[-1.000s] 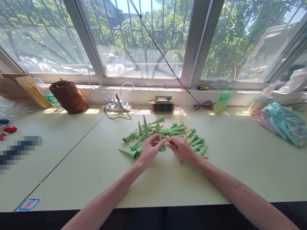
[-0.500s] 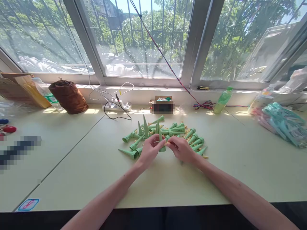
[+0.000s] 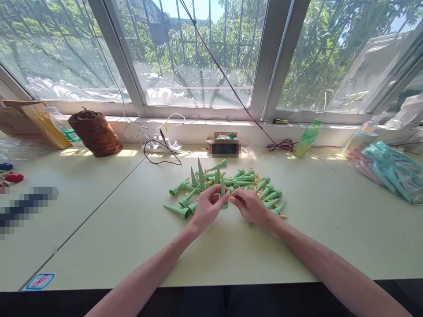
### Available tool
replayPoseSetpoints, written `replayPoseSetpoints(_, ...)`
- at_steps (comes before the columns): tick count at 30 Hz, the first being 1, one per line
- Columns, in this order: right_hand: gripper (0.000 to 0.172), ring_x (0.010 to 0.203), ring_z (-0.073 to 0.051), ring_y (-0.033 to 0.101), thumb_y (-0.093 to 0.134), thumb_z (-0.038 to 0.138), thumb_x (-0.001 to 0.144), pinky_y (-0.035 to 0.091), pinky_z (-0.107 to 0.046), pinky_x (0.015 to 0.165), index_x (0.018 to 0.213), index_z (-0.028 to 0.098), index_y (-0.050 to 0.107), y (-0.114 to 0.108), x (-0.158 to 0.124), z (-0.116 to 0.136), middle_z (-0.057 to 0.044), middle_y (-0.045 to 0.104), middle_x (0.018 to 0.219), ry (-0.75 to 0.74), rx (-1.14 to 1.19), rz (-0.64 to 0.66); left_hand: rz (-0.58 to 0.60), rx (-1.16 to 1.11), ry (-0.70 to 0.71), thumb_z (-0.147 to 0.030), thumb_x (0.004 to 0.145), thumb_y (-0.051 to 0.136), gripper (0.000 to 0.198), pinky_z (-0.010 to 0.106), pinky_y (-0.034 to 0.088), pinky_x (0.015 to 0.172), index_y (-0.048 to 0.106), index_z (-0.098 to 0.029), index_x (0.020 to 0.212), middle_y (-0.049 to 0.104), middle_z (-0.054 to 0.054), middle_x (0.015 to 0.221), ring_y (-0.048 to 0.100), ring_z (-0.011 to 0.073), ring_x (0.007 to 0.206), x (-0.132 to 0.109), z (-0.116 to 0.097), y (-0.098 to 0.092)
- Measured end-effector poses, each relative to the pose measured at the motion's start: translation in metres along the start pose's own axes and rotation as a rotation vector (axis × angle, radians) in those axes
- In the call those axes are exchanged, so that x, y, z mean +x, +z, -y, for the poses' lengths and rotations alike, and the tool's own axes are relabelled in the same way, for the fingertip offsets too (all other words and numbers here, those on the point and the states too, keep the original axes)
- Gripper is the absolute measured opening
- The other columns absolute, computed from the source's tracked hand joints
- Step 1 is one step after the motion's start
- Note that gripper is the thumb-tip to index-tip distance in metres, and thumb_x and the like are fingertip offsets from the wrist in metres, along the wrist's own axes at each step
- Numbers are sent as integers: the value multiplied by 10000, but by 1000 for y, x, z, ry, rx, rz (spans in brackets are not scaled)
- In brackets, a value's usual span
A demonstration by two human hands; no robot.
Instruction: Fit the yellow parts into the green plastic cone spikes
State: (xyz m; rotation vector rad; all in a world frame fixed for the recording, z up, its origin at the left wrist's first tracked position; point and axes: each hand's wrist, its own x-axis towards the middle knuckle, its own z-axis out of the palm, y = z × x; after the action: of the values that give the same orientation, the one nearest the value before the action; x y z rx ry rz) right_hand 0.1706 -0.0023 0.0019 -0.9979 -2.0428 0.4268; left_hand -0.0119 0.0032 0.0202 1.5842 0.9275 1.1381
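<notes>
A heap of green plastic cone spikes [image 3: 241,180] lies on the pale table [image 3: 132,229], mixed with small tan pieces. My left hand [image 3: 206,207] is closed around one green cone [image 3: 223,193], held tip up just in front of the heap. My right hand [image 3: 251,206] is pinched against the base of that same cone, fingertips meeting my left thumb. What the right fingers pinch is too small to make out. Several cones stand upright behind my hands, others lie on their sides.
At the back stand a brown pouch [image 3: 94,132], a white power strip with cables [image 3: 161,145], a small box [image 3: 224,145] and a green bottle [image 3: 307,138]. Teal packets [image 3: 393,169] lie at the right, red and blue items [image 3: 9,176] at the far left.
The green cone in my left hand has risen slightly and my fingers have shifted on it. Both hands stay in the same place.
</notes>
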Motion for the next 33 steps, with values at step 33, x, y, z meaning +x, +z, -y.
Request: replayPoseSetpoints(33,279,648,-131,474,401,364,1014,348,-250,625,827,201,529,1,1,-1,-5,553,744,19,1,16,-61,-96,-152,-432,795,692,285,203,274,444,648,-174,908,620,11,803,436,53,498,-1,-5,4)
